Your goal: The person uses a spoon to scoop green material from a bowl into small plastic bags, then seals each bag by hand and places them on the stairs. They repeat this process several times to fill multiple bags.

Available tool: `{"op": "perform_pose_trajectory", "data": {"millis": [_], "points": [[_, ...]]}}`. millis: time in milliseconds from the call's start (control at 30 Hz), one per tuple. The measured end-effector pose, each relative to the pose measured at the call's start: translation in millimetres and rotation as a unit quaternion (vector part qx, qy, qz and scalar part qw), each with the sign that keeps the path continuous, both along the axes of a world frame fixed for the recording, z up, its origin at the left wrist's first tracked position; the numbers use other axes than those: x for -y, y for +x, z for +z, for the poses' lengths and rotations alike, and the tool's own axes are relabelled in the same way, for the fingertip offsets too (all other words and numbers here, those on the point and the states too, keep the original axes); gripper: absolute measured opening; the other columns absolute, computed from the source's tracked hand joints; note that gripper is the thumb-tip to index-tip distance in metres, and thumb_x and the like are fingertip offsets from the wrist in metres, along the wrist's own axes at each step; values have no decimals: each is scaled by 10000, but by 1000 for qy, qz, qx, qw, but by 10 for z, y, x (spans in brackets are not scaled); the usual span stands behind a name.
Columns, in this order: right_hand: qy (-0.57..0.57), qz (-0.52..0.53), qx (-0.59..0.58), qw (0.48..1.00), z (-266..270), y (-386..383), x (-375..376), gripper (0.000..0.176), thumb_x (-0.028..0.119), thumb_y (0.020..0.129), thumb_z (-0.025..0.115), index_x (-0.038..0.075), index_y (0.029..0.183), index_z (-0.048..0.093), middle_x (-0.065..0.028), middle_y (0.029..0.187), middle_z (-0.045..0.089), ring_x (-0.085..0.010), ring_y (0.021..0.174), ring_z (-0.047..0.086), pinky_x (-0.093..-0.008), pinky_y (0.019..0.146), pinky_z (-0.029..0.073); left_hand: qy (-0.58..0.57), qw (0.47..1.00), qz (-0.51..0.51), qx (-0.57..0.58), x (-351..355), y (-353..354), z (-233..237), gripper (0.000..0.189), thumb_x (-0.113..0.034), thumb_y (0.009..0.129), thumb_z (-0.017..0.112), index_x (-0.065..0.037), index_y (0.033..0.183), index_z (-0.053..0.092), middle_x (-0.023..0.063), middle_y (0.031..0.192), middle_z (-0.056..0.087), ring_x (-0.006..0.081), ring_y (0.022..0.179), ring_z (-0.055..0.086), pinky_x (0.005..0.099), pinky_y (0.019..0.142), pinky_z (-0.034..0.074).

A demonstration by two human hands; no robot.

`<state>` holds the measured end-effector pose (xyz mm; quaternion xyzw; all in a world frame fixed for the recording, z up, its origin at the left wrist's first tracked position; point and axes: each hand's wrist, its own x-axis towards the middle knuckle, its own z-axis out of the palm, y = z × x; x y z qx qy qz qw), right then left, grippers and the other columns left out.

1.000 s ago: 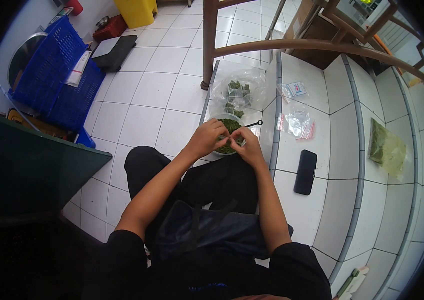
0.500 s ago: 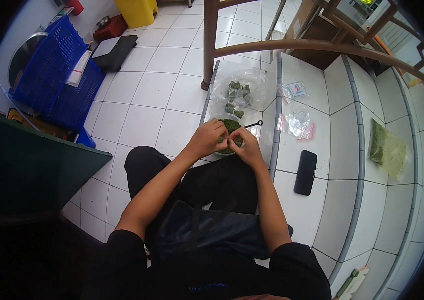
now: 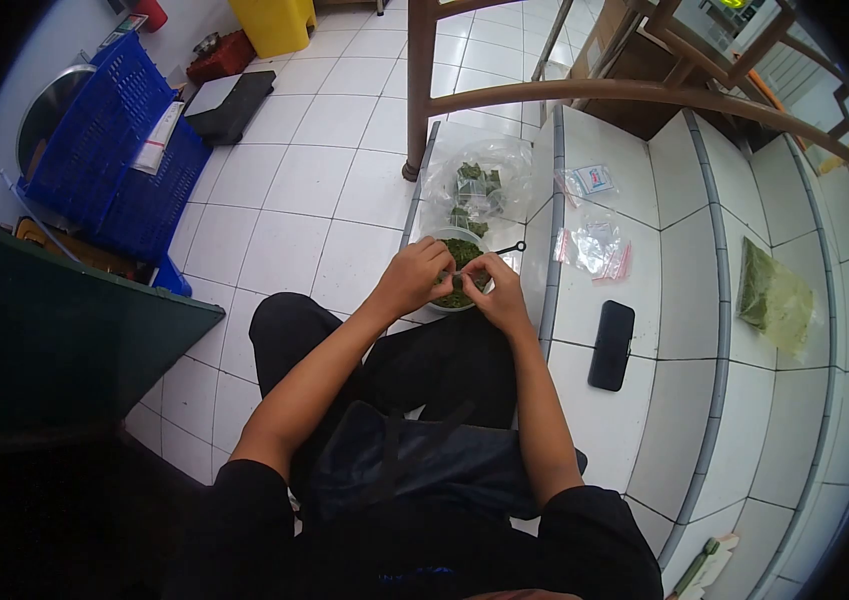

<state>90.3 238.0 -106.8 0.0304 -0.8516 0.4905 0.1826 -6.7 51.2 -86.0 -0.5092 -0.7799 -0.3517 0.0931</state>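
Observation:
Both hands meet over a round clear tub of crumbled dried green leaves. My left hand and my right hand are closed, thumbs and fingertips pinching the top of a small plastic bag, mostly hidden by the fingers. A black-handled spoon or scoop sticks out to the tub's right. Just beyond the tub, a large clear plastic bag holds several small packets of green leaves.
On the tiled step at right lie empty zip bags, another small packet and a black phone. A bigger bag of green leaves rests one step up. A brown metal rail crosses ahead; blue crates stand at left.
The fingertips have shifted slightly over the tub, and a pale bit of the small plastic bag now shows between them. Everything else stays in place.

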Motion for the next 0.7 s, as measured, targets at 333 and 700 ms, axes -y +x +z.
{"op": "perform_pose_trajectory", "data": {"millis": [333, 700], "points": [[23, 17, 20, 999, -27, 8, 2, 184, 27, 816, 757, 11, 944, 626, -112, 903, 643, -259, 842, 665, -351, 746, 536, 5, 999, -33, 3, -32, 42, -26, 179, -124, 786, 781, -48, 885, 652, 84, 923, 631, 286, 939, 625, 407, 807, 534], [48, 20, -22, 998, 18, 4, -11, 187, 28, 799, 766, 13, 941, 646, -108, 886, 646, -254, 819, 669, -352, 739, 544, -25, 998, -27, 40, 26, -7, 28, 138, -97, 764, 815, -66, 841, 705, 59, 901, 660, 269, 944, 641, 404, 814, 542]]}}
